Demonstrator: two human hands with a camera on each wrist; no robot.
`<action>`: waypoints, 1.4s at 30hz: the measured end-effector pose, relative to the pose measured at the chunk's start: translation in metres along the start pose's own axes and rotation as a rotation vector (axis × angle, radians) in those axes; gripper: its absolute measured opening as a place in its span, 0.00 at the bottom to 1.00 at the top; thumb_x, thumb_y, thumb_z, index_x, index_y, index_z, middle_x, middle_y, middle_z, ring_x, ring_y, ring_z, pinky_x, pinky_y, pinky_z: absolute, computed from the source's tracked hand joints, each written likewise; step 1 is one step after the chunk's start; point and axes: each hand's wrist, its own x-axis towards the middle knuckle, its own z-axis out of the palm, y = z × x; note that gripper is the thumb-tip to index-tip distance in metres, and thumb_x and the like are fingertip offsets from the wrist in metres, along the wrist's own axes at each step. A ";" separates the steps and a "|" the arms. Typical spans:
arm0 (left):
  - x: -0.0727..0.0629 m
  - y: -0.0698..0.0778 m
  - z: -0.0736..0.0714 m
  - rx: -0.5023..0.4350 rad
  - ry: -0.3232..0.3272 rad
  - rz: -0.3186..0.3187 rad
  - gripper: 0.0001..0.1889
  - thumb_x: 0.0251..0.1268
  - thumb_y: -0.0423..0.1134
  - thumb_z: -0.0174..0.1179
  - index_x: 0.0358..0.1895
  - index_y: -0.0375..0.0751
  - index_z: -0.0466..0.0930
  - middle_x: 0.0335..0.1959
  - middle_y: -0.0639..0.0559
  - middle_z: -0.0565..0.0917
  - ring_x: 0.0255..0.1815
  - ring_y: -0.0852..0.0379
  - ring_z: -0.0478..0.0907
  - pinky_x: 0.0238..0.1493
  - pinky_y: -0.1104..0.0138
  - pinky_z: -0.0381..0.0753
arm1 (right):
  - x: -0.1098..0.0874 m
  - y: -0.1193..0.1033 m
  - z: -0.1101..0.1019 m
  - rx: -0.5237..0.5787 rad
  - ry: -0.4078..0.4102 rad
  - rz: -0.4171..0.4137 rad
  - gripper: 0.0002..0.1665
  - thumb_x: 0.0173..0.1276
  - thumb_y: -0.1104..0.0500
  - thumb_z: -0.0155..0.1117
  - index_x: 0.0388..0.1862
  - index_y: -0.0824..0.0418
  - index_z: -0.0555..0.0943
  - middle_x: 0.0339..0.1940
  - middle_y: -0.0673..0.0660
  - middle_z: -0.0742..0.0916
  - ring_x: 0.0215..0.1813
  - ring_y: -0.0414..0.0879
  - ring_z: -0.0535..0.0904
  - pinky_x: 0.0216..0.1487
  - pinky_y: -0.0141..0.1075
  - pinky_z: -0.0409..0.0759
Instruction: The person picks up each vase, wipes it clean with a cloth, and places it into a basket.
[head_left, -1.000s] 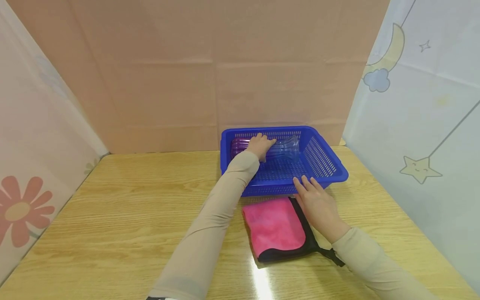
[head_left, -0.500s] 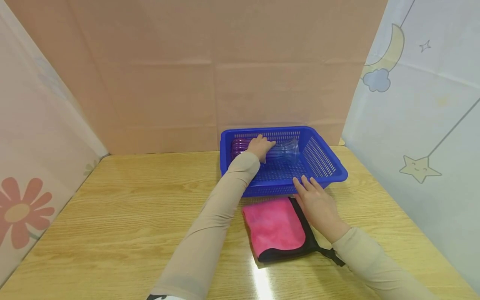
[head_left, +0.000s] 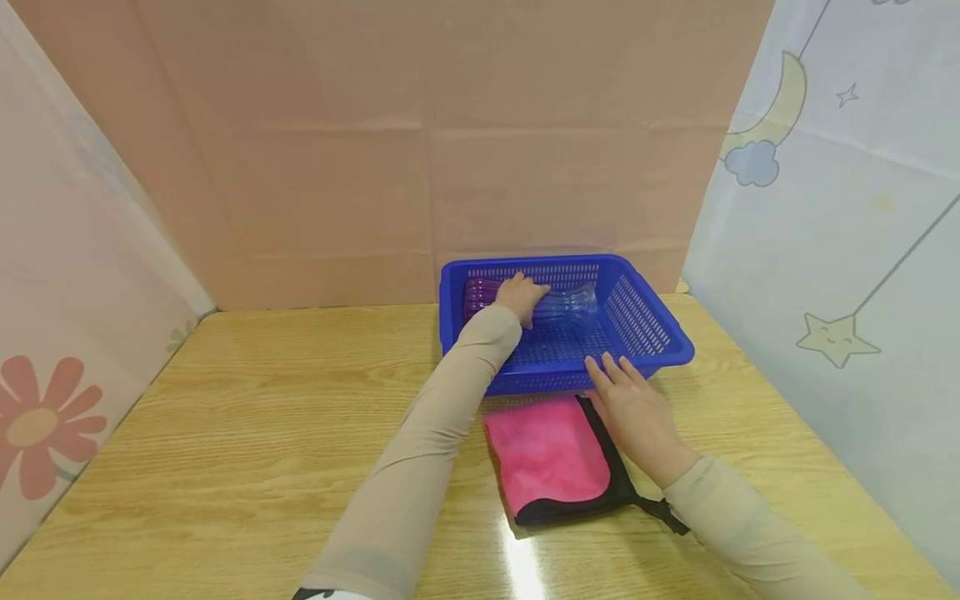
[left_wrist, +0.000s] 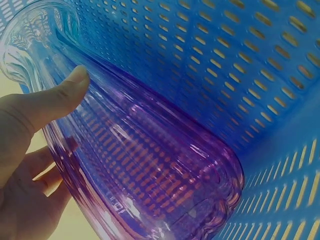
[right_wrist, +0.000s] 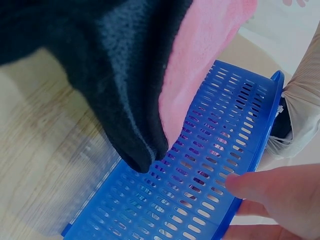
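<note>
A ribbed glass vase lies on its side in the blue plastic basket (head_left: 558, 365). Its purple base (left_wrist: 165, 170) points left and its clear, flared mouth (head_left: 583, 307) points right. My left hand (head_left: 519, 298) holds the vase around its narrow middle, with the thumb on one side and fingers on the other in the left wrist view. At the basket's near rim is my right hand (head_left: 637, 417). Its thumb (right_wrist: 245, 185) lies against the outer wall and its fingers reach over the rim.
A folded pink cloth (head_left: 551, 454) with black edging lies on the wooden table (head_left: 262, 442) in front of the basket, beside my right wrist. A tan cloth wall (head_left: 337, 167) stands close behind the basket, and a patterned sheet (head_left: 885, 250) hangs at the right.
The vase's flared mouth has sunk slightly lower in the basket, with my left hand still around the middle. My right hand stays at the rim.
</note>
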 end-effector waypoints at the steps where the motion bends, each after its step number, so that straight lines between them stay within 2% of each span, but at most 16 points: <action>1: 0.000 0.000 0.001 -0.004 -0.002 0.000 0.44 0.55 0.45 0.70 0.74 0.58 0.57 0.72 0.51 0.68 0.74 0.49 0.61 0.75 0.59 0.66 | 0.000 0.000 0.000 0.000 -0.002 0.000 0.25 0.62 0.61 0.67 0.58 0.66 0.78 0.55 0.70 0.84 0.57 0.65 0.80 0.55 0.51 0.83; 13: -0.010 0.000 -0.010 -0.115 -0.075 -0.009 0.41 0.63 0.46 0.63 0.76 0.58 0.52 0.77 0.49 0.58 0.79 0.48 0.53 0.81 0.50 0.48 | 0.001 0.002 -0.001 0.003 0.025 -0.022 0.25 0.61 0.61 0.68 0.58 0.68 0.78 0.54 0.71 0.84 0.56 0.65 0.81 0.59 0.50 0.80; 26: -0.017 -0.008 -0.017 -0.154 -0.135 -0.046 0.37 0.68 0.48 0.57 0.77 0.59 0.49 0.79 0.48 0.54 0.81 0.48 0.47 0.81 0.50 0.45 | 0.002 0.004 0.002 0.011 0.030 -0.042 0.25 0.61 0.60 0.68 0.57 0.69 0.78 0.53 0.72 0.84 0.55 0.65 0.81 0.59 0.51 0.80; 34: -0.024 -0.015 -0.030 -0.206 -0.108 -0.057 0.35 0.72 0.49 0.52 0.77 0.55 0.48 0.79 0.46 0.53 0.81 0.47 0.45 0.82 0.50 0.44 | 0.004 0.006 0.001 0.015 0.012 -0.030 0.26 0.62 0.60 0.68 0.57 0.69 0.78 0.54 0.72 0.84 0.56 0.66 0.80 0.58 0.51 0.80; 42: -0.043 -0.014 -0.048 -0.224 -0.075 -0.049 0.35 0.72 0.53 0.50 0.77 0.52 0.47 0.79 0.45 0.52 0.81 0.45 0.44 0.82 0.50 0.44 | 0.006 0.009 0.003 0.027 -0.004 -0.033 0.26 0.62 0.60 0.67 0.57 0.69 0.78 0.54 0.72 0.83 0.57 0.66 0.80 0.59 0.52 0.80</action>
